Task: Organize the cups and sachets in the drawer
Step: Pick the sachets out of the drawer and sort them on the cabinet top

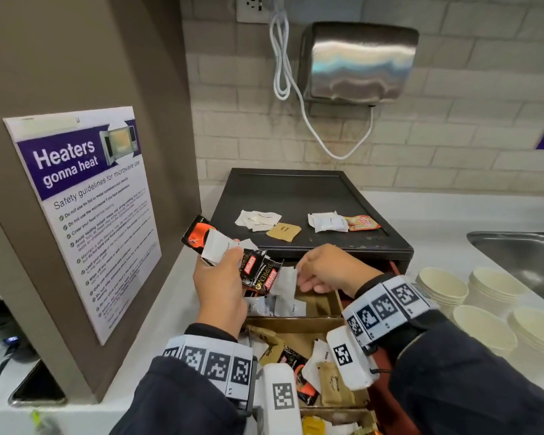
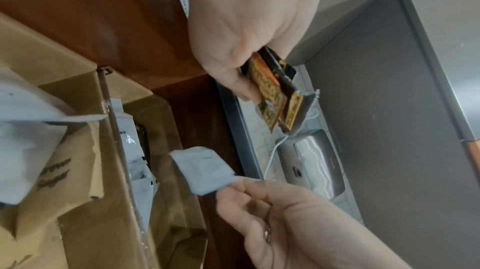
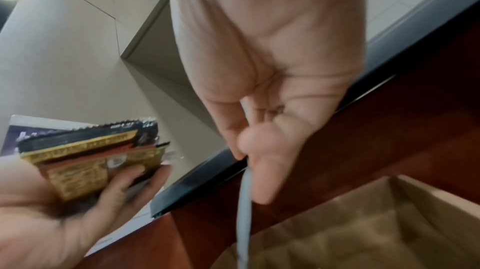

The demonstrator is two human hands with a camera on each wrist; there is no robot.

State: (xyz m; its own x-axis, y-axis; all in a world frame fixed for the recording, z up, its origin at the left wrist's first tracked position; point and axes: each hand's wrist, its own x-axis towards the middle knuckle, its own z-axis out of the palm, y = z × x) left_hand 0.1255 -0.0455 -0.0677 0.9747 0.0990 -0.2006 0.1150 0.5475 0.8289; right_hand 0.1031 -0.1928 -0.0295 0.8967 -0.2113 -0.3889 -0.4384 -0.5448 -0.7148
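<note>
My left hand (image 1: 223, 277) grips a fanned bundle of coffee sachets (image 1: 252, 265), black, red and white, above the open drawer (image 1: 299, 323); the same bundle (image 2: 275, 92) shows gold-printed backs from the left wrist. My right hand (image 1: 324, 273) pinches one white sachet (image 1: 285, 279) by its edge, beside the bundle. From the left wrist that white sachet (image 2: 205, 170) hangs flat; from the right wrist it (image 3: 244, 201) is edge-on. The drawer's cardboard compartments hold mixed white, brown and black sachets (image 1: 314, 359). Stacks of paper cups (image 1: 484, 296) stand on the counter to the right.
The dark organiser box (image 1: 296, 196) has loose white, brown and orange sachets on its top. A sink (image 1: 528, 255) lies at the far right. A hand dryer (image 1: 358, 61) hangs on the tiled wall. A poster-covered panel (image 1: 82, 215) closes the left side.
</note>
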